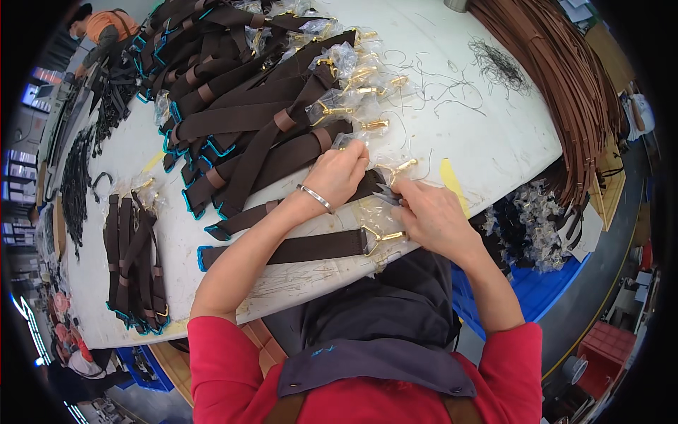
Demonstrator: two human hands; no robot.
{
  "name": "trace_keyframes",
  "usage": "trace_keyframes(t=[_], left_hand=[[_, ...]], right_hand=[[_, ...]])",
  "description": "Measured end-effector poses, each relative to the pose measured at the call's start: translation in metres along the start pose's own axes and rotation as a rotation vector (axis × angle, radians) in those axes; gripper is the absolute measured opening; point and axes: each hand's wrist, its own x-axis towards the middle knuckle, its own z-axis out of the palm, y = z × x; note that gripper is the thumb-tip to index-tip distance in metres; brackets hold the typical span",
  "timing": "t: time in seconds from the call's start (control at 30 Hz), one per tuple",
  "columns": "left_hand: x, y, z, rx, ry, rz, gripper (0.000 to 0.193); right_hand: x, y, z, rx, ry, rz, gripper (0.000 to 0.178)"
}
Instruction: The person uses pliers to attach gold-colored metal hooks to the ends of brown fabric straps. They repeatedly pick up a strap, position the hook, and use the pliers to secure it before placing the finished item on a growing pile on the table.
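Observation:
My left hand [340, 172], with a metal bangle at the wrist, is closed above the strap pile. Its fingertips are beside clear plastic around a gold hook, and what they pinch is hidden. My right hand [436, 216] is closed around small metal thread snips [385, 194]; their blades point left over the end of a dark brown webbing strap [248, 220]. That strap passes under my left forearm and ends in a plastic-wrapped gold hook [399, 169]. Nearer me lies another brown strap [304, 247], with a blue-covered buckle at its left end and a gold hook [381, 238] at its right.
A large pile of similar straps [240, 106] covers the table's far middle. A smaller bundle [133, 261] lies left. Loose threads [500, 65] and long brown strips [547, 63] are at right. A blue bin [544, 286] with wrapped parts stands below the table's right edge.

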Motion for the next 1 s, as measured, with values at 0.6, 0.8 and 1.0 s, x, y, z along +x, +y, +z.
trace_keyframes(t=[0.6,0.8,1.0], left_hand=[[0.003,0.006,-0.006,-0.519,-0.173,-0.279,0.015],[0.002,0.007,-0.007,-0.539,-0.169,-0.293,0.016],[-0.001,0.008,-0.005,-0.628,-0.075,-0.249,0.015]], right_hand=[[-0.001,0.001,0.004,-0.111,-0.035,-0.049,0.013],[0.000,-0.001,0.004,-0.118,-0.066,-0.045,0.013],[0.009,0.019,0.001,0.525,-0.005,0.173,0.017]])
